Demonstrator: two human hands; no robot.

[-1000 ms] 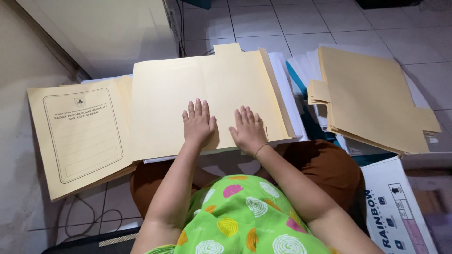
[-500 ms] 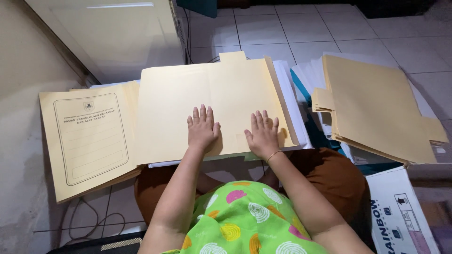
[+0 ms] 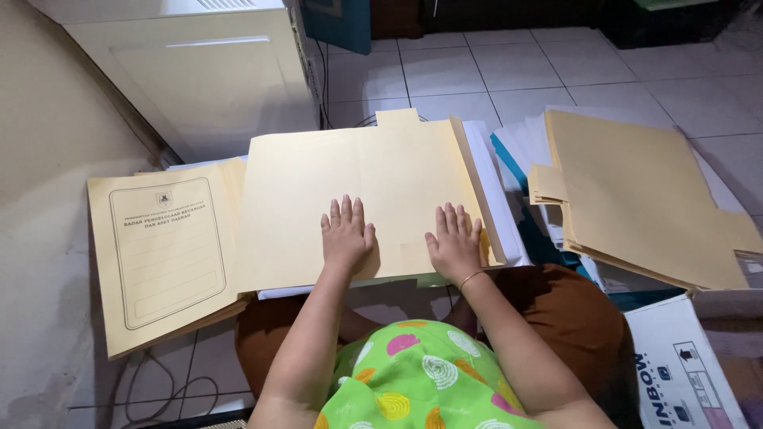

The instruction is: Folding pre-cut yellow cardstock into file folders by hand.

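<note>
A tan paper folder (image 3: 358,175) lies shut across my lap, on top of a stack of white sheets. Both palms press flat on its near edge, fingers spread. My left hand (image 3: 346,232) rests near the folder's middle. My right hand (image 3: 455,241), with a thin bracelet at the wrist, rests near the folder's right flap (image 3: 474,184). Neither hand grips anything.
A printed tan folder cover (image 3: 163,254) lies at the left on more folders. A pile of tan folders (image 3: 636,199) and white papers sits at the right, above a white cardboard box (image 3: 683,365). A white cabinet (image 3: 207,71) stands behind, and cables run over the tiled floor.
The view has shifted, so the folder sits lower in the frame. My right hand has slid a little to the right along the folder's near edge. My left hand stays flat.
</note>
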